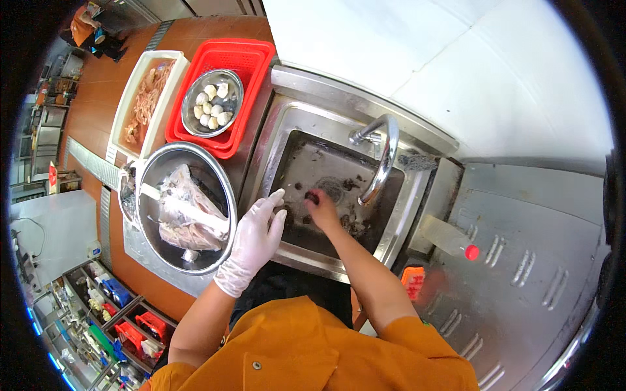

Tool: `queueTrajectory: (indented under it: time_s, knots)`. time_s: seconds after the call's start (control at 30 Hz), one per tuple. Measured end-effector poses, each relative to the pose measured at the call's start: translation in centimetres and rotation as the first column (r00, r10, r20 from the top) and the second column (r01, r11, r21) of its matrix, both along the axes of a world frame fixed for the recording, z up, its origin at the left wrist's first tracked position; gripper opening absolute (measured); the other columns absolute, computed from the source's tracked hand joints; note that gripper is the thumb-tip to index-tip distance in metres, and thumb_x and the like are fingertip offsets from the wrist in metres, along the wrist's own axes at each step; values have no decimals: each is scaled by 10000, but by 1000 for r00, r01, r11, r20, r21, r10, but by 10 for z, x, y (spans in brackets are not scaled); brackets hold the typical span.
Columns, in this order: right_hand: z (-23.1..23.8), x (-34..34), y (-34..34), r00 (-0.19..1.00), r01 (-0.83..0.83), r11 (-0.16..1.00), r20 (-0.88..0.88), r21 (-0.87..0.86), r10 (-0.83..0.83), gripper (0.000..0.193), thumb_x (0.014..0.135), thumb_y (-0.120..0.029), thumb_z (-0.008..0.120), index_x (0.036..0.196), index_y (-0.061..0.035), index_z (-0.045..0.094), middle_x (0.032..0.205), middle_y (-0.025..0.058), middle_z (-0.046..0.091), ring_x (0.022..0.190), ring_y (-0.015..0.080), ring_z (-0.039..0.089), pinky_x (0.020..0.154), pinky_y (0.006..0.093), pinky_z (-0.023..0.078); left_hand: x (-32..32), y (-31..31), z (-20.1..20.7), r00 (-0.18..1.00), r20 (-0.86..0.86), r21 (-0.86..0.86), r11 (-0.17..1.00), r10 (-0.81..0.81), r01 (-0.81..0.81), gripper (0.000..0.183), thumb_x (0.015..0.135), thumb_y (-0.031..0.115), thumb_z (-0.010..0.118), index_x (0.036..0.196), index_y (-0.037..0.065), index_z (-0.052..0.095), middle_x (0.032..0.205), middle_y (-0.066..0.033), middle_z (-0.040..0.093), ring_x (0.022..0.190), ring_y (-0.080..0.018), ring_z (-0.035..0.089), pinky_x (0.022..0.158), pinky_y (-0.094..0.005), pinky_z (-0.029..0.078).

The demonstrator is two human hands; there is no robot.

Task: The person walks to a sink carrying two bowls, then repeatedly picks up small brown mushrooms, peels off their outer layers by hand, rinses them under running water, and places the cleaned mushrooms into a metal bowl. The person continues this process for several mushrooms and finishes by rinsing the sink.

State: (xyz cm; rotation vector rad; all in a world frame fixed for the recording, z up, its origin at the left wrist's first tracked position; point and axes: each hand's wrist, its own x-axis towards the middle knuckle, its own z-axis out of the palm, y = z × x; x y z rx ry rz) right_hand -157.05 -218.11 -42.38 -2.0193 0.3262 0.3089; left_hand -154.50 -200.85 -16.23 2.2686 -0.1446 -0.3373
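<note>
My left hand (255,236), in a thin white glove, is over the near left edge of the steel sink (274,244). Its fingers are stretched out with the thumb apart, and nothing is in them. Down in the basin, my bare right hand (322,210) has its fingertips drawn together at a small dark bit that I cannot make out. Dark scraps (355,225) lie scattered on the wet sink bottom and round the strainer (330,189). Beside my left hand stands a steel bowl (229,186) holding a large pale piece of meat or fish (186,212).
A curved faucet (389,156) arches over the basin's right side. Beyond the bowl, a red basket (261,52) carries a smaller bowl of round whitish pieces (212,107). A white tub (127,107) holds pinkish strips. Right of the sink lies a red-capped bottle (450,238).
</note>
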Motion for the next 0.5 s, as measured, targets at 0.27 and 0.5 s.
queueTrajectory:
  time_s: [0.27,0.5]
  knots:
    - [166,0,-66,942,303,746,-66,593,-330,221,1028,-171,665,1226,-82,626,814,-61,532,678,44,451,579,234,345,7,-55,-28,980,-176,-204,977,-94,57,413,1027,190,596,1360,-53,625,1293,-280,685,1251,-380,658,1067,-402,498]
    - [193,9,-83,894,376,704,-34,602,-448,120,1021,-225,675,1043,-108,657,747,-63,545,605,35,437,528,227,308,11,-96,-32,987,-86,-201,972,-138,119,412,1019,204,600,1348,-42,631,1189,-301,704,1135,-429,687,979,-447,538]
